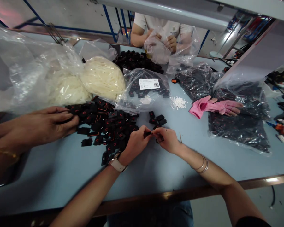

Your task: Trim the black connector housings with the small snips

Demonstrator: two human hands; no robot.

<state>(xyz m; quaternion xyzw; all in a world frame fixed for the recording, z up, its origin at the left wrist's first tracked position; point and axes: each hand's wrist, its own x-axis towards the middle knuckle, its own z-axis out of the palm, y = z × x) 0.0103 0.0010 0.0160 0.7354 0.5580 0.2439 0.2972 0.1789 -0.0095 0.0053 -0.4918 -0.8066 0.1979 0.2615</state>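
Note:
My left hand (137, 139) is closed on a small black plastic part (147, 134), mostly covered by my fingers. My right hand (167, 138) meets it from the right, its fingertips pinched together at the end of that part. What those fingers grip is too small to make out. Just beyond my hands lie a few loose black parts (159, 119). A spread pile of black parts (109, 121), many with orange-red marks, covers the table to the left of my left hand. Further off sits a heap of tiny white pieces (178, 102).
A co-worker's hands (54, 123) reach into the pile from the left; another person (161, 34) handles a clear bag opposite. Bags of cream-coloured pieces (103, 77), a labelled bag (146, 85), pink gloves (215, 106) and bags of black parts (239, 132) surround the work area.

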